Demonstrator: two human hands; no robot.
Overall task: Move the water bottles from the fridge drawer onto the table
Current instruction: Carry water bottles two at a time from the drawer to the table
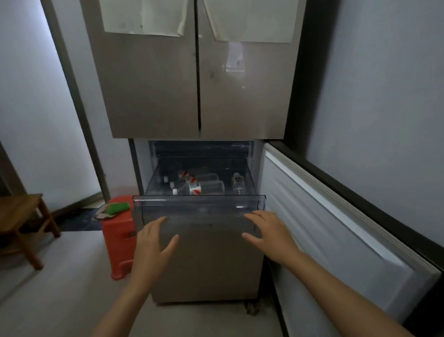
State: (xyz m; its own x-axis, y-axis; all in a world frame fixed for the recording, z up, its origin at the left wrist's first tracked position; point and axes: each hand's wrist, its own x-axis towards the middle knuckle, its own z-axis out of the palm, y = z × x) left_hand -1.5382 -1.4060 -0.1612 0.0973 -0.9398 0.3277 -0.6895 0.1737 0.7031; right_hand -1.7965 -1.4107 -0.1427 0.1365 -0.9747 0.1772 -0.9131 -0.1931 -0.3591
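The clear fridge drawer (200, 206) is standing pulled out from the lower compartment of the fridge (156, 93), and the water bottles (204, 188) are lying inside it. Several of them are resting on their sides with white caps pointing toward the drawer's left edge and red-and-white labels showing. The nearest one is lying along the front edge, with the others just behind it toward the middle. One more clear bottle (238, 184) is sitting by the drawer's front right corner; whether it is upright or tilted is hard to tell through the plastic.

Both hands are reaching toward the drawer's front wall with fingers spread and straight, holding nothing. The left hand (155, 242) is hovering at the front left corner and the right hand (268, 231) at the front right corner. Whether the fingertips are touching the plastic cannot be told.

The lower fridge door (339, 225) is hanging open on the right. A red stool (119, 245) is standing just left of the drawer, carrying a green item (117, 207). Farther left, a low wooden tabletop (9, 214) is standing well apart from the fridge.
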